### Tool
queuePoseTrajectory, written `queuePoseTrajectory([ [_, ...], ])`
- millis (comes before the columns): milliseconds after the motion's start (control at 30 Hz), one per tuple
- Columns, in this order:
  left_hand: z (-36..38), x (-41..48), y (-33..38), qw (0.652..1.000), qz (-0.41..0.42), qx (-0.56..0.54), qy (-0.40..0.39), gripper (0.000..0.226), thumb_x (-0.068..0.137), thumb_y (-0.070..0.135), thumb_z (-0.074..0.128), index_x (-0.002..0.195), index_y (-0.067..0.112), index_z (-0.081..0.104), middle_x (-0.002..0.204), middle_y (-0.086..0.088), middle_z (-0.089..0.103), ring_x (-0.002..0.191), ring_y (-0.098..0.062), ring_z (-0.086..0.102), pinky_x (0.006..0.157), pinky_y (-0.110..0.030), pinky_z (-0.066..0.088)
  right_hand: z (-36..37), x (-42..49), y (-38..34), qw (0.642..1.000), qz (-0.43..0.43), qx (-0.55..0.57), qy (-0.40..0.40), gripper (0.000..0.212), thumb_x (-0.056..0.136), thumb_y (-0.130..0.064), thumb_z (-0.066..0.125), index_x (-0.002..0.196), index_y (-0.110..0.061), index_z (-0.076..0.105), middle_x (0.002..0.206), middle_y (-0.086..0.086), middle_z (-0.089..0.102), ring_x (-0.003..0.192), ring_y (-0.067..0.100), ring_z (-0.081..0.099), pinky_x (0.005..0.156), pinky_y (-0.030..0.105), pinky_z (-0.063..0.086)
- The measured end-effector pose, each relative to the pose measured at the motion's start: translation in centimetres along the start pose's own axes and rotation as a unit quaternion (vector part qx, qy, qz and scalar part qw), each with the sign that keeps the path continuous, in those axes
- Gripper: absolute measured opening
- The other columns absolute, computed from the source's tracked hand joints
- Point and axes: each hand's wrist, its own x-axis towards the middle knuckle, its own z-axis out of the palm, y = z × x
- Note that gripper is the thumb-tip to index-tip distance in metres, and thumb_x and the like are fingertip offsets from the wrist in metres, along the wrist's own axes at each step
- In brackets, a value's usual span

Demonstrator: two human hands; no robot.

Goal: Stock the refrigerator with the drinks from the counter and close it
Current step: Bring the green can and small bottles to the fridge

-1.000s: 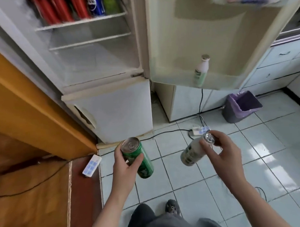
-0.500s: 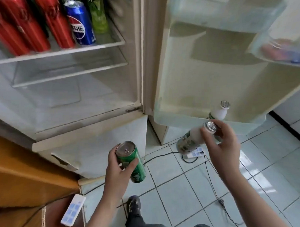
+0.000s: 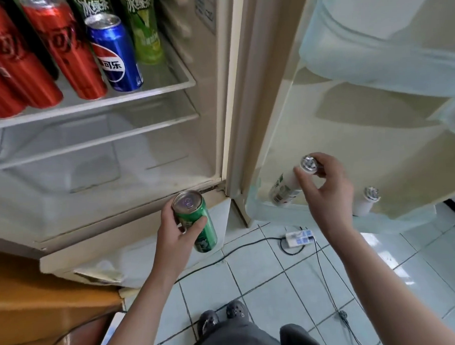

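Moved up: white bottle (image 3: 283,189), cap pinched by right hand (image 3: 327,194), now at lower door shelf (image 3: 403,219); left hand (image 3: 174,233) grips green can (image 3: 198,221).

Top shelf (image 3: 146,94) packed with cans (image 3: 114,52), gap only at right. Lower shelf (image 3: 104,139) has open room. Door bin (image 3: 393,222): white bottle (image 3: 363,206) at right, space left of it.

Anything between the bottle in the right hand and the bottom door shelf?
Nothing visible. The right hand holds the white bottle tilted at the left end of the door shelf. The only other item there, a second bottle, stands further right, apart.
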Motion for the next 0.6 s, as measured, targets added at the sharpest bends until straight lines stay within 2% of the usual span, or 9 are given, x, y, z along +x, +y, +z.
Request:
queuePoseTrajectory([
  [67, 0.2, 0.1, 0.4, 1.0, 0.007, 0.006, 0.006, 0.051, 0.075, 0.022, 0.073, 0.114, 0.043, 0.048, 0.107, 0.026, 0.063, 0.103, 0.002, 0.059, 0.08, -0.011, 0.047, 0.7, -0.3, 0.4, 0.999, 0.002, -0.009, -0.035, 0.025, 0.085, -0.026, 0.068, 0.106, -0.015, 0.06, 0.097, -0.005, 0.06, 0.091, 0.013, 0.056, 0.08, 0.029, 0.046],
  [133, 0.2, 0.3, 0.6, 1.0, 0.006, 0.003, 0.009, 0.051, 0.076, 0.02, 0.074, 0.116, 0.041, 0.049, 0.108, 0.024, 0.063, 0.103, 0.002, 0.06, 0.079, -0.009, 0.047, 1.3, -0.7, 0.8, 0.998, -0.005, -0.021, -0.06, 0.026, 0.084, -0.024, 0.069, 0.106, -0.014, 0.06, 0.097, -0.002, 0.061, 0.091, 0.019, 0.058, 0.078, 0.033, 0.046],
  [233, 0.0, 0.7, 0.9, 1.0, 0.008, 0.012, 0.011, 0.052, 0.081, 0.01, 0.073, 0.117, 0.039, 0.049, 0.108, 0.021, 0.064, 0.102, 0.002, 0.06, 0.077, -0.006, 0.045, 2.1, -1.3, 1.4, 0.996, -0.011, -0.032, -0.088, 0.025, 0.083, -0.021, 0.07, 0.105, -0.013, 0.061, 0.095, -0.002, 0.062, 0.089, 0.02, 0.058, 0.075, 0.032, 0.043],
  [367, -0.2, 0.6, 1.3, 0.999, 0.007, 0.023, 0.022, 0.053, 0.081, 0.009, 0.072, 0.117, 0.04, 0.047, 0.113, 0.016, 0.061, 0.103, 0.004, 0.059, 0.078, -0.006, 0.045, 2.8, -2.1, 1.9, 0.994, -0.001, -0.034, -0.108, 0.025, 0.082, -0.017, 0.072, 0.105, -0.011, 0.062, 0.091, -0.007, 0.058, 0.087, 0.022, 0.058, 0.075, 0.029, 0.039],
  [600, -0.1, 1.5, 2.3, 1.0, 0.014, 0.017, 0.009, 0.052, 0.082, 0.009, 0.071, 0.118, 0.038, 0.048, 0.113, 0.014, 0.062, 0.102, 0.002, 0.06, 0.079, -0.008, 0.046, 3.6, -2.2, 2.1, 0.992, 0.018, -0.033, -0.122, 0.032, 0.082, -0.019, 0.072, 0.111, -0.012, 0.063, 0.103, 0.001, 0.064, 0.097, 0.022, 0.057, 0.082, 0.029, 0.04],
])
